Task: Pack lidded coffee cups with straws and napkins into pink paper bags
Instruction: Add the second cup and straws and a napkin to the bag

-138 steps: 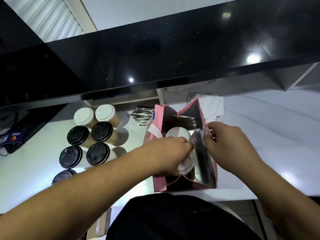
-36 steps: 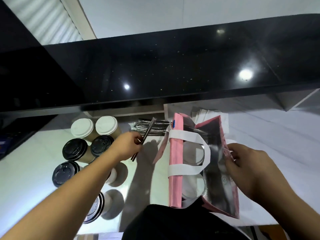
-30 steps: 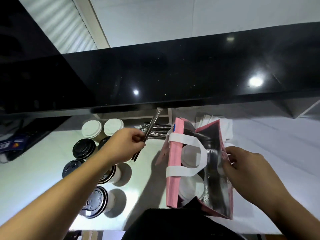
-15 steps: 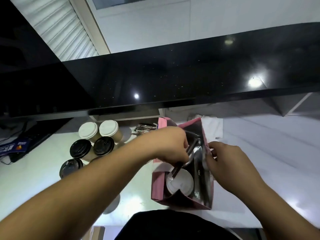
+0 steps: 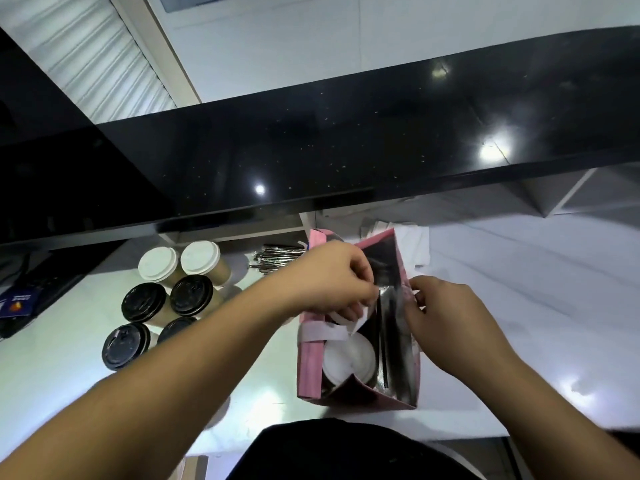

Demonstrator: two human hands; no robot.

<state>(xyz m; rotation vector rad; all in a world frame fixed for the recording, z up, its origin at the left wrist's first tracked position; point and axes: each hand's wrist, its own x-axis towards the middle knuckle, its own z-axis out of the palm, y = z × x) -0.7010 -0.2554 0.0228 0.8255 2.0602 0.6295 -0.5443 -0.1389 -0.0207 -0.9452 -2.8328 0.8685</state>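
A pink paper bag [image 5: 309,368] with a silvery lining stands open on the white counter [image 5: 519,306]. Inside it, a white-lidded cup [image 5: 348,360] shows near the front, and another sits partly hidden under my left hand. Dark wrapped straws [image 5: 383,344] stand in the bag beside the cups. My left hand [image 5: 332,278] hovers over the bag mouth with its fingertips curled at the top of the straws. The bag's white handle [image 5: 322,333] lies below that hand. My right hand [image 5: 446,317] pinches the bag's right wall and holds it open.
Several lidded cups stand at the left, two with white lids [image 5: 200,258] and the others with black lids [image 5: 143,302]. A pile of wrapped straws [image 5: 277,258] and white napkins [image 5: 414,244] lie behind the bag. A raised black counter [image 5: 346,150] overhangs the back.
My left hand picked straws from the pile, carried them right and lowered them into the bag beside the cups. My right hand kept hold of the bag's wall.
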